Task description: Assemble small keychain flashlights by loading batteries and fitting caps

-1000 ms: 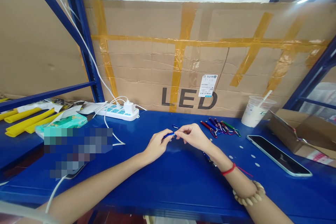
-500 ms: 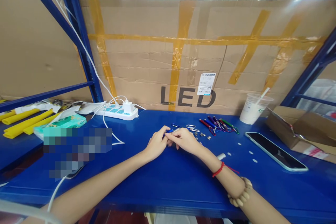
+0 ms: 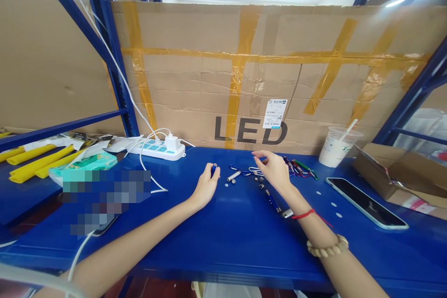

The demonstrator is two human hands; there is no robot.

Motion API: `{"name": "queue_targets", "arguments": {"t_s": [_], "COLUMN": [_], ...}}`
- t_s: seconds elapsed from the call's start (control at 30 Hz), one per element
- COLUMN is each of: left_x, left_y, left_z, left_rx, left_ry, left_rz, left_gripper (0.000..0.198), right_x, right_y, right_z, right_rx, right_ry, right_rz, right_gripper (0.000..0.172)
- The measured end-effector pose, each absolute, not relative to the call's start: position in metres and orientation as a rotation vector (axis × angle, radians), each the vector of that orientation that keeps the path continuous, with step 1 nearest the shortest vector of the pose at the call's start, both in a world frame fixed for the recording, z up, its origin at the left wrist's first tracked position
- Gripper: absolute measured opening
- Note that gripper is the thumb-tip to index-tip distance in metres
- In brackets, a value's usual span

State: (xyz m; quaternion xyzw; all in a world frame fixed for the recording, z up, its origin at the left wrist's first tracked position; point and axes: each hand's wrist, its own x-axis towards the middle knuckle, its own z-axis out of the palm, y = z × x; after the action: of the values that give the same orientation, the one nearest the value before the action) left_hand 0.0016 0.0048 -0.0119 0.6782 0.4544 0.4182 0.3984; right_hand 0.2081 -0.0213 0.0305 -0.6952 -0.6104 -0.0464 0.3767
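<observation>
My left hand (image 3: 205,187) is closed around a short blue metal tube (image 3: 213,170), whose top end shows above the fingers. My right hand (image 3: 274,170) hovers over the small parts, its thumb and fingers apart, and nothing shows in it. Between the hands lie a silver cylinder (image 3: 233,176), a blue carabiner (image 3: 235,167) and silver carabiners (image 3: 254,171). Small metal pieces (image 3: 261,186) sit below the right fingers. Nearer me rests a dark blue tube (image 3: 273,201) beside a silver piece (image 3: 287,213). Coloured tubes with carabiners (image 3: 305,167) are partly hidden behind my right hand.
On the right stand a plastic cup with a straw (image 3: 337,149), a phone (image 3: 366,202) and an open cardboard box (image 3: 401,172). A power strip (image 3: 162,149) with white cables lies at the back left. Yellow tubes (image 3: 45,163) and a green packet (image 3: 84,165) are farther left.
My hands, together before, have parted. The right has moved right and up over the parts, while the left has drawn slightly left with the blue tube. The silver cylinder now shows on the table.
</observation>
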Motion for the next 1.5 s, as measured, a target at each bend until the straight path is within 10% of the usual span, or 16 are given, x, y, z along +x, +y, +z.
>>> {"name": "queue_targets", "arguments": {"t_s": [1.5], "left_x": [0.002], "left_y": [0.003], "left_z": [-0.005], "left_rx": [1.612], "left_ry": [1.092], "left_rz": [1.091], "left_gripper": [0.019], "right_x": [0.188], "right_y": [-0.020], "right_z": [0.021], "right_rx": [-1.473], "right_ry": [-2.321], "right_rz": [0.050], "right_gripper": [0.019]}}
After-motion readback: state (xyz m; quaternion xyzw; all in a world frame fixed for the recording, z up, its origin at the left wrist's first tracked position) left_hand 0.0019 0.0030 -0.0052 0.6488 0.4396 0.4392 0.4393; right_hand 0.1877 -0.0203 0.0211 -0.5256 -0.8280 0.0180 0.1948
